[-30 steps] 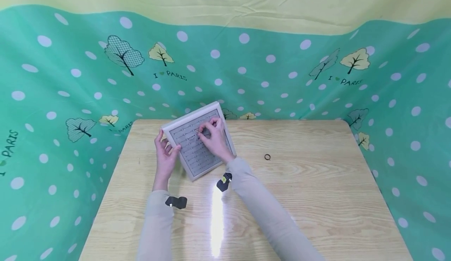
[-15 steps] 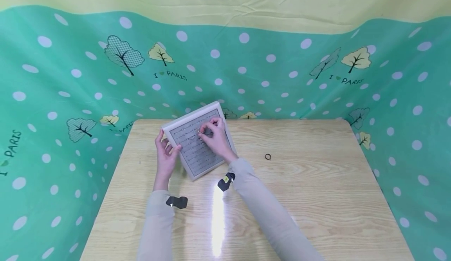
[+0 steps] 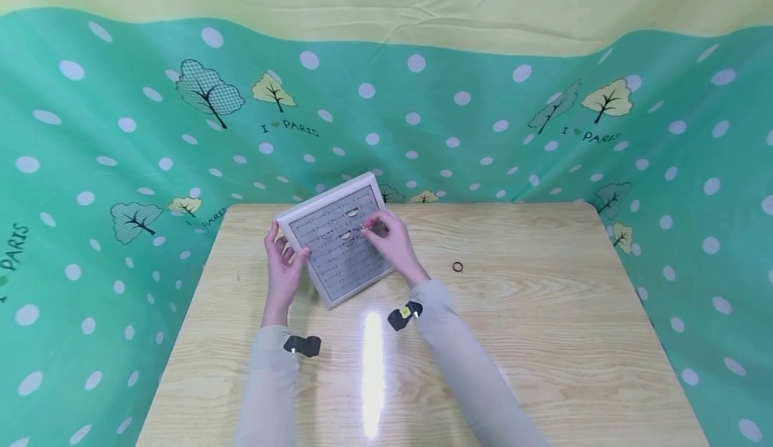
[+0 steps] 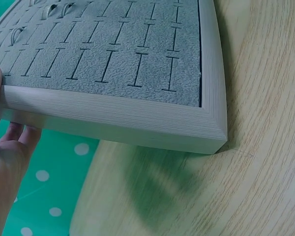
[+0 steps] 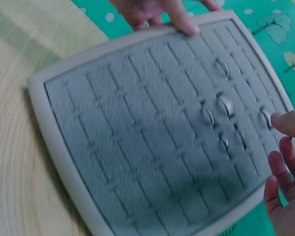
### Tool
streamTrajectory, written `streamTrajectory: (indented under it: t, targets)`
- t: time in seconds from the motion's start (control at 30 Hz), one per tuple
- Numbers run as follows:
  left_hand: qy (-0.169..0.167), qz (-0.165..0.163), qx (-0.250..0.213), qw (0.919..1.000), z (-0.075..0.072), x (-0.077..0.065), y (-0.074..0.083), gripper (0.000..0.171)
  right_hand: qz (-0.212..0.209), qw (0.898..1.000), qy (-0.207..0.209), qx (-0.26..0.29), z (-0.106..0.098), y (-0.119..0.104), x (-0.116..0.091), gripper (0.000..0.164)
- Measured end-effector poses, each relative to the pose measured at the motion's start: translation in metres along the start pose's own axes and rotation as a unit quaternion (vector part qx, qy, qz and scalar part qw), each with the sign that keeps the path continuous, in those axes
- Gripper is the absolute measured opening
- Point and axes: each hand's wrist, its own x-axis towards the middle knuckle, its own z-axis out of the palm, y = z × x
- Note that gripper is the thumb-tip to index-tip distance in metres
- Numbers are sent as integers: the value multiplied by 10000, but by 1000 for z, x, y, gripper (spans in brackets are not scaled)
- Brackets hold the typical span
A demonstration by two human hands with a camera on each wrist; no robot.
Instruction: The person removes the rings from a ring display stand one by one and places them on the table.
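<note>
My left hand [image 3: 285, 269] grips the left side of a pale-framed ring display tray [image 3: 335, 199], with the thumb on the front rim and fingers behind. The tray leans tilted; its grey felt has rows of slots. Several silver rings sit in slots, among them one ring [image 3: 352, 213] in the upper part and another ring [image 5: 225, 104] in the right wrist view. My right hand [image 3: 392, 242] is over the tray's right side, thumb and fingertips brought together around a small glint that looks like a ring. Blur in the right wrist view hides most of that pinch.
A dark ring [image 3: 457, 267] lies alone on the wooden table [image 3: 531, 313], right of the tray. Behind the table hangs a green dotted curtain [image 3: 483, 118]. Each wrist wears a black camera, such as the left wrist camera [image 3: 302, 346].
My right hand has shifted right across the tray, uncovering rings in the middle and upper slots. The ring seen earlier at its fingertips no longer shows at that spot. My left hand stays put.
</note>
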Motion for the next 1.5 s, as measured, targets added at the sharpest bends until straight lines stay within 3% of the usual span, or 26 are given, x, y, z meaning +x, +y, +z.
streamTrajectory:
  t: [0.37, 0.7, 1.5]
  targets:
    - [-41, 29, -10, 10000, 0, 1, 0, 82, -351, 9981, 499, 23, -24, 26, -13, 9]
    - [-53, 18, 29, 10000, 0, 1, -1, 82, -75, 9974, 681, 231, -32, 42, -24, 9]
    - [-71, -128, 96, 9998, 1, 0, 1, 82, 686, 9916, 1024, -398, -68, 90, -61, 7]
